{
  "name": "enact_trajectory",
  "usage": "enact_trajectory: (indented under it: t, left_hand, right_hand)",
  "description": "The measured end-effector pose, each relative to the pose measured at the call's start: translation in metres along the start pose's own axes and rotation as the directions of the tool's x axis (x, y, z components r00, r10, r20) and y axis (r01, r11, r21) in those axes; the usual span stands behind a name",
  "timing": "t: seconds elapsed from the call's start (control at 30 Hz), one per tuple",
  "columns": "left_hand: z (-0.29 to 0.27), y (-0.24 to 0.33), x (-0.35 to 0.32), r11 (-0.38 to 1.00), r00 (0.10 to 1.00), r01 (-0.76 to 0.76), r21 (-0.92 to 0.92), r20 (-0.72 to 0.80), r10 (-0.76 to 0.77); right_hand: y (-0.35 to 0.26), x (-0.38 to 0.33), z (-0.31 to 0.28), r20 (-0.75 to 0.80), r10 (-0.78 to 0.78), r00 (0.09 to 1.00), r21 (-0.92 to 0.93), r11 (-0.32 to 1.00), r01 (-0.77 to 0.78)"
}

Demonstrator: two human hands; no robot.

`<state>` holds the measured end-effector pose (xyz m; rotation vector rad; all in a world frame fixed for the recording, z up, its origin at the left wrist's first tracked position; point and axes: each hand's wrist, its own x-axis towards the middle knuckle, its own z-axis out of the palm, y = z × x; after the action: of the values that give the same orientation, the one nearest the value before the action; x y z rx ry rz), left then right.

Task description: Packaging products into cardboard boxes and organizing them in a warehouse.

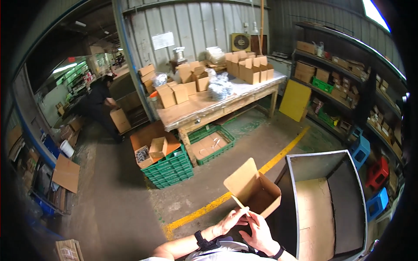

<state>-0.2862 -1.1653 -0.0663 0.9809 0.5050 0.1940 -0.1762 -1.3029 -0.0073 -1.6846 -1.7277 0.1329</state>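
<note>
A small brown cardboard box (264,195) with its lid flap raised is held out in front of my body. My left hand (230,222) pinches the near edge of the box, at a narrow flap. Close beside it, my right hand (258,232) is also closed on that near edge, its fingers bent and the thumb lower down. The inside of the box shows bare board. Just right of the box stands a large metal-rimmed bin (292,204) with a sheet of cardboard on its bottom.
A wooden worktable (174,116) ahead bears open cartons (250,69) and bagged parts (220,87). Stacked green crates (170,172) stand left of it. Shelves (331,76) and plastic stools (377,204) line the right. Another person (98,106) bends over a carton at far left.
</note>
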Motion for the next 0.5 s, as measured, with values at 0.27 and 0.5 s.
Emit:
enact_trajectory:
  t: [0.27,0.5]
  left_hand:
    - [-0.071,0.029,-0.029,0.957,0.847,-0.217,0.193,-0.450,0.283]
    - [-0.135,0.054,0.020,0.486,0.718,0.025,0.874,-0.354,0.600]
  right_hand:
    - [-0.021,0.088,0.038,0.276,-0.371,0.887,0.166,0.927,0.336]
    - [0.016,0.198,-0.021,0.025,-0.406,0.914,0.073,0.912,0.403]
